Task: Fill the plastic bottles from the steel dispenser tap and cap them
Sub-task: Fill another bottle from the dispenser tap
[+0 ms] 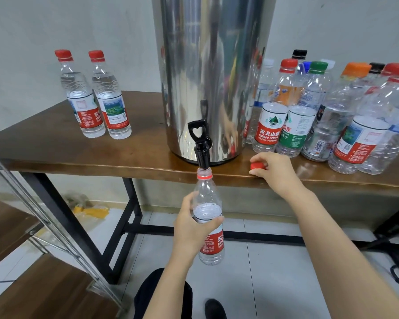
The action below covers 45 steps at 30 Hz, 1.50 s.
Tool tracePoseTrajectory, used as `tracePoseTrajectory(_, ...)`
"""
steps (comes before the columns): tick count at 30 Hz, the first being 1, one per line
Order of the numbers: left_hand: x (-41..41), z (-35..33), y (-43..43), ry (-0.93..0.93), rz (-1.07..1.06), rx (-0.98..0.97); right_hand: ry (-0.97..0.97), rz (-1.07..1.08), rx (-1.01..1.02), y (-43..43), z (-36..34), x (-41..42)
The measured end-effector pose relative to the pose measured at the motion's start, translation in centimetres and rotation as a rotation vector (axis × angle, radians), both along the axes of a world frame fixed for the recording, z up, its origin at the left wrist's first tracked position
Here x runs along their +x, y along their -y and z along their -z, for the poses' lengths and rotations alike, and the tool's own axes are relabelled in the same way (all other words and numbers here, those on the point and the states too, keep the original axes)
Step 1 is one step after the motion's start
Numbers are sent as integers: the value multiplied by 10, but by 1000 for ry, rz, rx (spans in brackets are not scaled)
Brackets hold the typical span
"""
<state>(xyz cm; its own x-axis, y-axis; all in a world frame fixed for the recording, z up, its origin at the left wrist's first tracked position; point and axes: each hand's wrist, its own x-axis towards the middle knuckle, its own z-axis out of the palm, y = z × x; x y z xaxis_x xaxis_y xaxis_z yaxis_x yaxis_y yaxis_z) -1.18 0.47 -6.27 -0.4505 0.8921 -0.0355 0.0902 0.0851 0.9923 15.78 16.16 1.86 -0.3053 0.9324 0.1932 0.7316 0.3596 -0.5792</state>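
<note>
Now my left hand (190,229) grips the bottle (206,189), mouth under the tap (202,156) to catch water; my right hand (275,173), at two o'clock, pinches the cap (258,166) ready.

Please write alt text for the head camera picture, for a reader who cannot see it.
A person's left hand holds an open bottle with its mouth under the black tap of a steel dispenser. The right hand grips a red cap at the edge of the table. Other bottles stand on both sides.

1 dispenser (212,77), 1 loose cap (257,166), 2 full btls (83,97) (112,97), 1 held btl (206,192)
</note>
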Motion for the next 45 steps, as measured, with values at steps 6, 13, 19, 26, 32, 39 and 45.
tracePoseTrajectory(6, 0, -3, -9, -55, -54, 43, -44, 39, 26, -2, 6, 1)
tracePoseTrajectory(13, 2, 1, -13, -123, -142, 132, -216, -46, 343, 24, -26, -14)
tracePoseTrajectory(19, 1, 5, -10, -182, -149, 201, -63, -364, 546, 57, -87, -59)
tracePoseTrajectory(26, 1, 5, -7, -159, -138, 230, 193, -434, 745, 50, -95, -94)
tracePoseTrajectory(32, 2, 6, -7, -133, -149, 240, -58, -328, 1028, 60, -63, -87)
tracePoseTrajectory(39, 2, 7, -9, -148, -144, 249, -191, -244, 1019, 69, -27, -76)
tracePoseTrajectory(45, 2, 8, -9, -159, -141, 270, -266, -153, 865, 76, -22, -76)
